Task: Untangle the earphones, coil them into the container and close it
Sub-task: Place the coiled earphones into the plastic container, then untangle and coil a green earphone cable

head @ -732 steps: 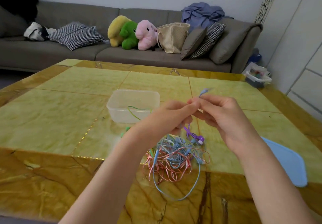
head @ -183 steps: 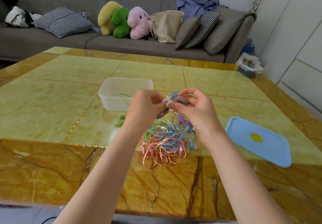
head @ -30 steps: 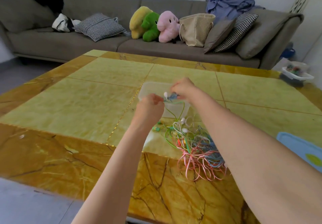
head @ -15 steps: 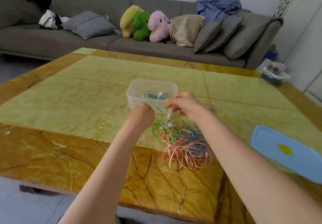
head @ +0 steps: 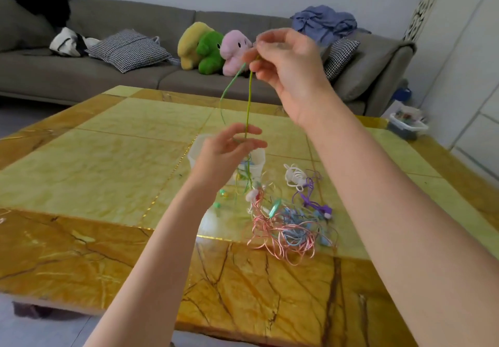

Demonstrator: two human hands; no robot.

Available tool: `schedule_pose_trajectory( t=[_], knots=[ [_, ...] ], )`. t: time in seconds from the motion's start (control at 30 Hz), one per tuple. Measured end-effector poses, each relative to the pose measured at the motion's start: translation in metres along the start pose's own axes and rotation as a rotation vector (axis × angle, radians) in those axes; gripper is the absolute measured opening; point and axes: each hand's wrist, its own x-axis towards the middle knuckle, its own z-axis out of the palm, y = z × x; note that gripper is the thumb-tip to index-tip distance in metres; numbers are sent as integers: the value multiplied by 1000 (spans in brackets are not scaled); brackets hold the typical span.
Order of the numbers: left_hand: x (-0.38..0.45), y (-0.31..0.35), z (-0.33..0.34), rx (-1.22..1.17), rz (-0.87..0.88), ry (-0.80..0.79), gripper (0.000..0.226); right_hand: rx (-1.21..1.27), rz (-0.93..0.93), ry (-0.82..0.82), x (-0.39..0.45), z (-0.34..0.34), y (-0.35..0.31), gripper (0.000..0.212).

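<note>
My right hand [head: 286,68] is raised high over the table and pinches a green earphone cable [head: 248,103], which hangs down in two strands. My left hand [head: 229,149] is lower, fingers spread, with the cable running between its fingertips. Behind that hand stands the clear plastic container [head: 258,161], largely hidden, with some blue cable in it. A tangle of pink and blue earphones [head: 291,230] lies on the table in front of it. A white coil [head: 295,178] and a purple earphone [head: 313,200] lie to its right.
The work surface is a yellow and amber marble table [head: 108,163]. A grey sofa [head: 108,71] with cushions, plush toys [head: 213,48] and a bag stands behind it. A small box [head: 407,126] sits on the floor at the right. The blue lid is out of frame.
My right hand has risen from table height, drawing the green cable up out of the tangle. My left hand has opened around the cable. The view has shifted left, losing the lid.
</note>
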Motion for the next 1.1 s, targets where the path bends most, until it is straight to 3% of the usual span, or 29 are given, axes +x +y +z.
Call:
schedule_pose_trajectory(
  t=[0.13,0.23,0.33,0.4,0.5,0.6,0.7,0.8,0.93,1.1],
  knots=[
    [-1,4,1,-265,63,-9,45,109,-158,171,6,-17,-14,18],
    [-1,-1,5,-219,-25,71,45,-10,-194,242,-3,-34,-8,31],
    [1,-9,13,121,-90,139,26,-228,14,99,-36,-55,24,30],
    [1,-9,20,316,8,49,19,-423,118,-75,-61,-67,49,42],
    [-1,-6,30,533,170,-88,21,-733,47,-247,-86,-82,65,61],
    [-4,-7,38,639,234,-124,21,-827,41,-254,-94,-93,71,40],
    [-6,-13,45,691,273,-129,14,-729,68,-113,-93,-100,78,18],
    [-6,-21,48,766,236,-136,12,-662,8,81,-88,-105,77,18],
    [-6,-31,47,955,142,-107,18,-397,-79,297,-88,-110,69,23],
    [-4,-25,39,850,177,1,18,-69,-104,566,-87,-115,60,20]
  ],
)
